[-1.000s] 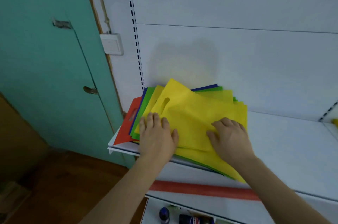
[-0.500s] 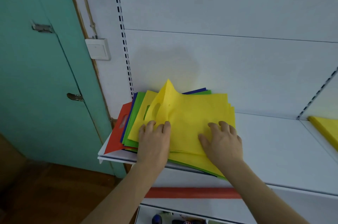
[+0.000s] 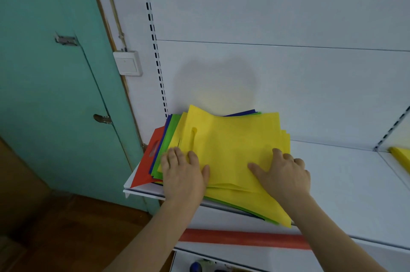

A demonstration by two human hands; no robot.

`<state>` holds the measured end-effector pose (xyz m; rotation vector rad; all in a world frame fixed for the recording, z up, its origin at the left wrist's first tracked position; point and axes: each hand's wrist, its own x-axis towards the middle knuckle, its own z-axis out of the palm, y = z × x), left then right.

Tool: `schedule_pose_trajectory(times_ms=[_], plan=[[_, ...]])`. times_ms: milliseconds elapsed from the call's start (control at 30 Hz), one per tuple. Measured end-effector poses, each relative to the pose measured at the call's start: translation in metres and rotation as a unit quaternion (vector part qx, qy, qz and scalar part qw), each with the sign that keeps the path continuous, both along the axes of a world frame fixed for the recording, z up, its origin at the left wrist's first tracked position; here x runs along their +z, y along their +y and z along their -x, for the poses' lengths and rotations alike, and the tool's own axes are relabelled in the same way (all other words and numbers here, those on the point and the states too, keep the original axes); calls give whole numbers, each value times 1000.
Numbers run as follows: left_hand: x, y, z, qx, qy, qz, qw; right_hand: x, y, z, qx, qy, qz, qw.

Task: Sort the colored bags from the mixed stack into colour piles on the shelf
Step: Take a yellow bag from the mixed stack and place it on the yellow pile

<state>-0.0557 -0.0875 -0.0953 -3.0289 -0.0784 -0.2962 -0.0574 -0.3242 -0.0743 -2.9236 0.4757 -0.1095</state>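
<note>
On the shelf (image 3: 346,174), yellow-topped mixed stack (image 3: 233,152), fanned.

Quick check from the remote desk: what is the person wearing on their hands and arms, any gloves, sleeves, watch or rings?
Nothing visible: the left hand and right hand are bare, with no gloves, rings or watch, and both forearms are uncovered as far as the frame shows, with no sleeves in view.
</note>
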Motion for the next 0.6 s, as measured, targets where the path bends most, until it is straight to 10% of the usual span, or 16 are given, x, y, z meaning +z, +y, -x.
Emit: schedule_pose_trajectory(times_ms=[333,600], plan=[[10,-25,12,-114,12,86,990,-5,0,-4,26,-26,-41,998],[44,-24,3,-81,24,366,927,0,-7,-16,-6,5,-89,996]])
